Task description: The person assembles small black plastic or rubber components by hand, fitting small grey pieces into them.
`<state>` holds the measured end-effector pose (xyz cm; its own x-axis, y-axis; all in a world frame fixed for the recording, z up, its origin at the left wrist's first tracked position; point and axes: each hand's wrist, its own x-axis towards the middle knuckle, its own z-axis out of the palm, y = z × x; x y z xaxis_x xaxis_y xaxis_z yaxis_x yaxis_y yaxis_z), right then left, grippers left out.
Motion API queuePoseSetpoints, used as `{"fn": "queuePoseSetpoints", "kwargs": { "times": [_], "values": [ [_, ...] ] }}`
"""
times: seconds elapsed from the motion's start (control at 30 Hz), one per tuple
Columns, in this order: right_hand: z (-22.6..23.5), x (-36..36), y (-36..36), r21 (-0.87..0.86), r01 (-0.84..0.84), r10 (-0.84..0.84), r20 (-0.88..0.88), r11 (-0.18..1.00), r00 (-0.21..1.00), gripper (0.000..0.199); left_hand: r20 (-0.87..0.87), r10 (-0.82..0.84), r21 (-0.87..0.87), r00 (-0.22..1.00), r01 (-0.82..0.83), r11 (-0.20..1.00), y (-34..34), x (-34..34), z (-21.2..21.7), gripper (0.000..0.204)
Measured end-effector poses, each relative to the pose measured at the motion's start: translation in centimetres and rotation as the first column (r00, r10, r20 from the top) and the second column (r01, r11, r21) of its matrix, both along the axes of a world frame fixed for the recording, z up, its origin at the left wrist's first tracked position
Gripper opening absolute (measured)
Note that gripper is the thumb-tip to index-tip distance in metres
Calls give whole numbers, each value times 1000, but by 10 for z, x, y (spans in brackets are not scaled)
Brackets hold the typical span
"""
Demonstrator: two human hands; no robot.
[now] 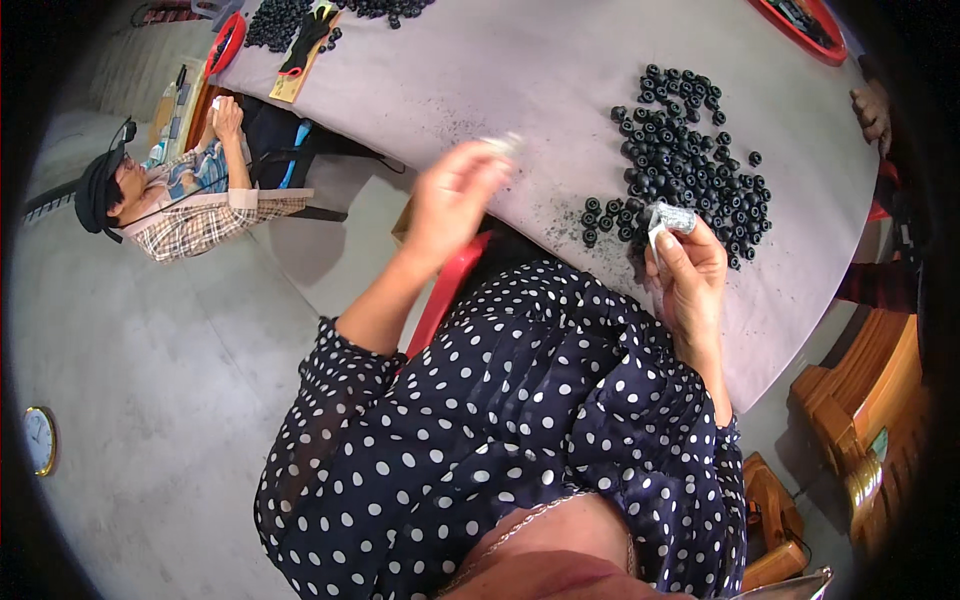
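My left hand (450,200) is raised over the table's near edge, left of the black parts. Its fingers are smeared by motion, and a blurred whitish thing (503,144) shows at their tips. My right hand (690,280) is closed, thumb against fingers, on a whitish tape-like strip (673,217). Part of that strip lies over the fingertips, and another part hangs down beside the thumb. Just beyond my right hand spreads a pile of small round black parts (680,150) with hollow centres, a few lying loose at its edges.
The table (540,70) has a grey covering with dark crumbs. Far left are more black parts (275,25), a black glove (305,40) on a board, and a red basin (228,42). Another red tray (810,30) sits far right. A co-worker (190,195) sits left; another person's hand (872,115) is right.
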<state>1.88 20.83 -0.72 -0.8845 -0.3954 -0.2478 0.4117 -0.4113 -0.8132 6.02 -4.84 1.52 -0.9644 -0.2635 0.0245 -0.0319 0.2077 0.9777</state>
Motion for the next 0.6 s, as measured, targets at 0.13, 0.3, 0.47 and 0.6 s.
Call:
{"fn": "queuePoseSetpoints", "kwargs": {
  "times": [0.13, 0.3, 0.47, 0.6],
  "values": [
    [5, -2, 3, -4, 31, -31, -1, 1000, 1000, 19, 39, -367, -448, 929, 345, 825, 40, -21, -3, 16],
    [6, -3, 4, 2, 20, -20, 27, 1000, 999, 20, 146, -507, -506, 850, 505, 700, 49, -35, -5, 14],
    [9, -3, 8, -20, -8, 9, 15, 1000, 1000, 22, 213, -579, -573, 787, 580, 578, 50, -50, 5, 16],
    [13, -7, 13, 60, -34, 36, -26, 998, 999, 19, 247, -610, -553, 753, 626, 549, 55, -49, 9, 19]
  ]
}}
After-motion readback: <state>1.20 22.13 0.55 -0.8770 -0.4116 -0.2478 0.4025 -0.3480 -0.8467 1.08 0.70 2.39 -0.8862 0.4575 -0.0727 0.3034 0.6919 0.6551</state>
